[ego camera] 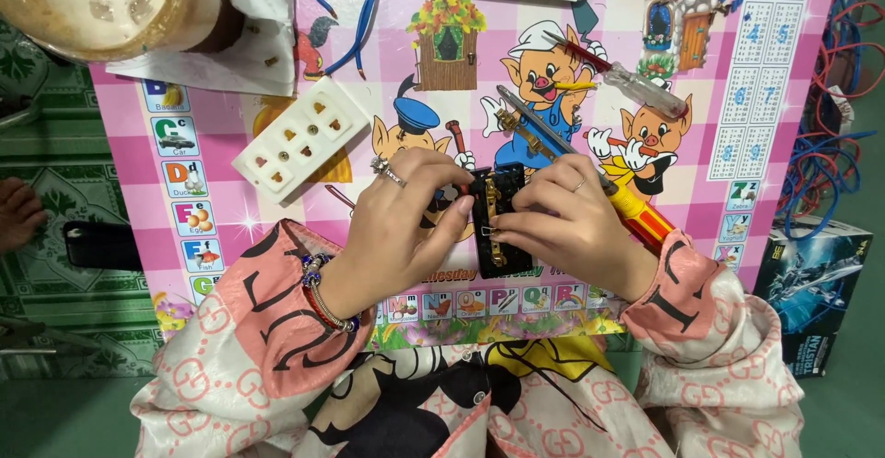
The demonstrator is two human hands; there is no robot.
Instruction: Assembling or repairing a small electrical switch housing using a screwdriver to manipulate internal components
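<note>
Hands pinch one black socket part (499,218): left hand (406,214) and right hand (567,223); two screwdrivers (618,76), one under the right palm.

You've got bright, even overhead light with soft shadows. Sharp centre; the cup (101,2) at the top-left corner is blurred.

Both hands are brought together at centre, palms down. The left hand (410,214) is curled, fingertips pinched inward, a ring worn. The right hand (567,223) is bent likewise, thumb tucked. Both wrists are sleeved.
</note>
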